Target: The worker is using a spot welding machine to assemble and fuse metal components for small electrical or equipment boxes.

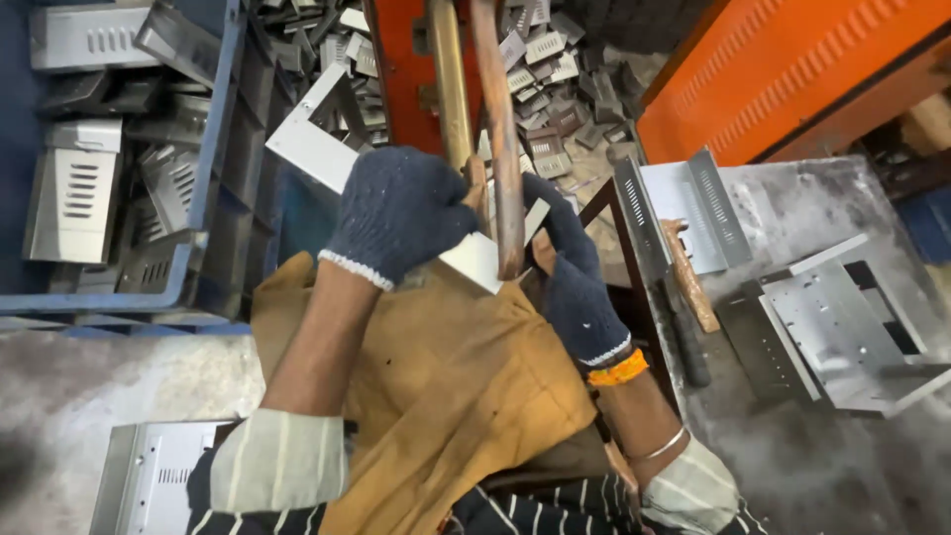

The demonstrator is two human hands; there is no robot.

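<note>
Both my hands wear dark blue knit gloves. My left hand (401, 213) grips a bent grey sheet-metal bracket (319, 149) from above, over my lap. My right hand (575, 277) holds the same bracket from the right side, its fingers partly hidden behind two upright copper-coloured bars (500, 129) of an orange machine (401, 69). The bracket's lower end (480, 263) sits against the right bar. A tan apron (446, 386) covers my lap beneath the hands.
A blue crate (213, 188) at the left holds several slotted metal parts. More small parts lie piled on the floor behind the machine (545, 89). To the right, a grey table (822, 446) carries slotted metal panels (693, 203), a hammer (688, 282) and a flat bracket (842, 332). Another panel (149, 476) lies bottom left.
</note>
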